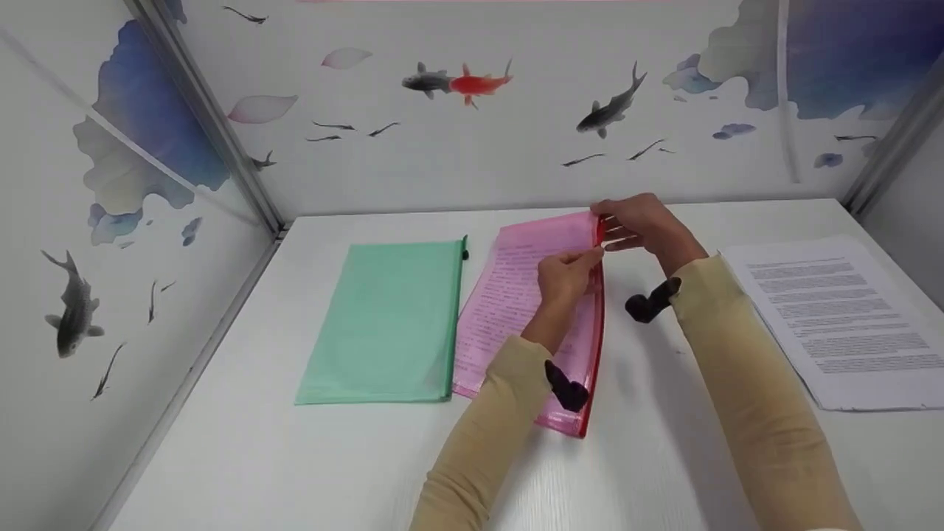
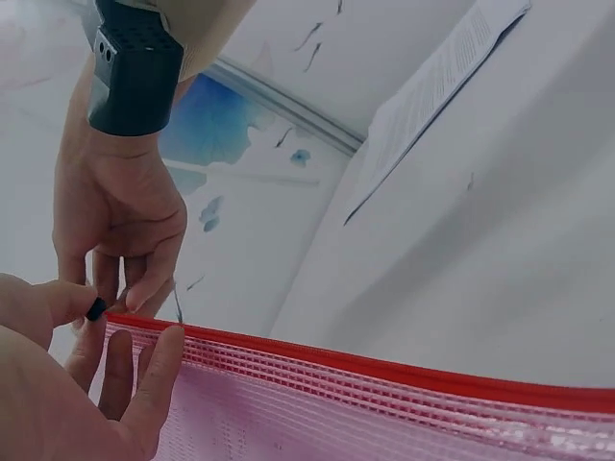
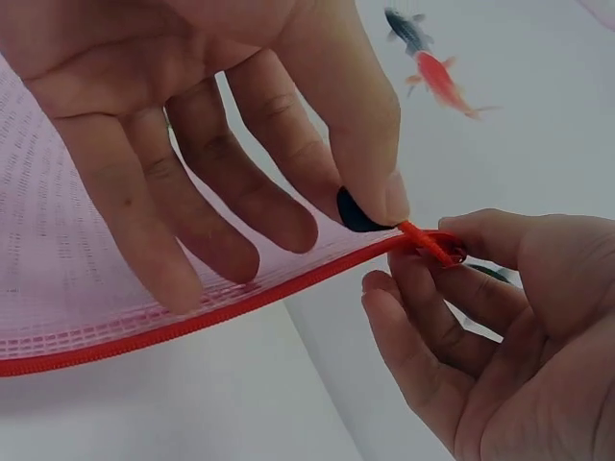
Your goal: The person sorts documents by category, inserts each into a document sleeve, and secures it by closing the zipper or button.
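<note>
A pink translucent zipper pouch (image 1: 509,254) with a red zipper edge lies slanted in the middle of the table. Printed text shows through it. Its far right corner is raised between the hands. My left hand (image 1: 564,280) pinches the black-ended red zipper pull (image 3: 360,213) between thumb and finger, its other fingers spread along the zipper (image 3: 231,309). At the pouch's far corner, my right hand (image 1: 643,223) grips the zipper end between thumb and index finger, the remaining fingers loosely bent. In the right wrist view, the pull's red cord (image 3: 428,240) spans between both hands.
To the left lies a green zipper pouch (image 1: 391,324) with a dark pull at its far right edge. A stack of printed sheets (image 1: 833,317) lies at the right, beyond my right forearm. White panels (image 1: 472,162) with painted fish enclose the table's back and sides.
</note>
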`<state>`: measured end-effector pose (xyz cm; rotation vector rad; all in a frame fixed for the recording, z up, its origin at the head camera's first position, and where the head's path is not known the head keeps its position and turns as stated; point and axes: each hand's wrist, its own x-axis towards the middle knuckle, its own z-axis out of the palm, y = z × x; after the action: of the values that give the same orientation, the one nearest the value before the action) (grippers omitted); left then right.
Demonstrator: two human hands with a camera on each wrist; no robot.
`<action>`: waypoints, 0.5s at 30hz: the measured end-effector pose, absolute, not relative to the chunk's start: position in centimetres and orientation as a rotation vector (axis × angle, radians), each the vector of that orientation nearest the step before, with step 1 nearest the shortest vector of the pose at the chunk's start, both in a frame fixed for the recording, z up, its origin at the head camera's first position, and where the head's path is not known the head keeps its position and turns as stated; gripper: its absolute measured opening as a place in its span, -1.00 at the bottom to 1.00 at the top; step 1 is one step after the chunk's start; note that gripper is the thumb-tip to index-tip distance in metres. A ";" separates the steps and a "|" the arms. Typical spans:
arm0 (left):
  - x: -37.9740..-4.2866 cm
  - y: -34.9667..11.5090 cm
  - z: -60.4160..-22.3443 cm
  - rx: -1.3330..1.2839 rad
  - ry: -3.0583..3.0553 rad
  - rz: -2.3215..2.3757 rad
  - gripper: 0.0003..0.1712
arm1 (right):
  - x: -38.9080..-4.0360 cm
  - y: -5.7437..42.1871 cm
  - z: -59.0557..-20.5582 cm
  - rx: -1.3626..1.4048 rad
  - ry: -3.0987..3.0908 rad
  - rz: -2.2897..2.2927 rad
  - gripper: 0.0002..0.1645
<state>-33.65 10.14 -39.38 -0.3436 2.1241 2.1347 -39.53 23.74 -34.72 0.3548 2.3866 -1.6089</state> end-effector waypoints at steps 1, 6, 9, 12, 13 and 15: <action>-33.5 10.1 -39.5 -0.353 2.106 2.138 -0.77 | -39.5 23.6 -34.7 0.356 2.396 -1.606 -0.47; -33.0 10.3 -39.8 -0.377 2.044 2.147 -0.76 | -39.6 23.3 -34.8 0.371 2.421 -1.623 -0.50; -32.8 10.3 -39.8 -0.372 2.022 2.168 -0.76 | -39.6 23.2 -34.8 0.382 2.422 -1.637 -0.50; -32.5 10.2 -39.9 -0.353 2.006 2.187 -0.77 | -39.7 23.2 -34.8 0.384 2.417 -1.653 -0.50; -32.4 10.2 -39.9 -0.347 2.007 2.187 -0.77 | -39.7 23.2 -34.8 0.382 2.416 -1.657 -0.51; -32.2 10.1 -40.0 -0.339 2.028 2.176 -0.77 | -39.7 23.2 -34.9 0.376 2.413 -1.662 -0.52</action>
<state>-32.24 10.12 -39.99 -0.3392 2.0281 2.1758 -39.69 23.20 -34.87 0.3758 2.4128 -1.6621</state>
